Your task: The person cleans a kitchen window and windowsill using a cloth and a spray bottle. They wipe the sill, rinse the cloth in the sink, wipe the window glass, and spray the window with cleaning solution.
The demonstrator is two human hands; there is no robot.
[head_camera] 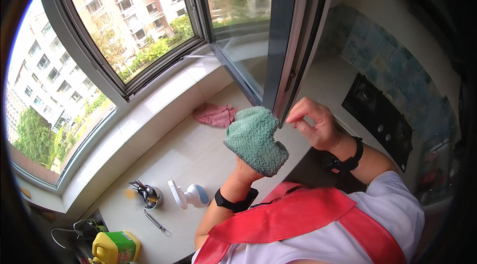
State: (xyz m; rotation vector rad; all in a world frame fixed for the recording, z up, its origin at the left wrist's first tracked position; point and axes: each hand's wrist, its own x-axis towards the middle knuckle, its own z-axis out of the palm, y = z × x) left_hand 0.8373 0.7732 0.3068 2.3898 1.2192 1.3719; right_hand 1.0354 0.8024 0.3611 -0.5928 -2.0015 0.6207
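Note:
A green terry cleaning cloth (255,139) with a dark stitched edge drapes over my left hand (244,169), hiding its fingers. Just right of the cloth, my right hand (316,124) is raised with curled fingers. A gap shows between its thumb and forefinger, and I see nothing held there. Both hands are close to the lower end of an inward-opened window sash (281,40) with a dark grey frame and glass. Whether either hand touches the frame I cannot tell. Behind the green cloth, a crumpled pink cloth (214,115) lies on the pale countertop (164,165).
A white spray bottle (190,195), a cup of utensils (151,197) and a peeler-like tool (157,223) occupy the counter at left. A yellow jug (115,247) stands by a wire rack (80,232). The tiled sill (149,122) borders the counter; a black gas hob (376,118) is at right.

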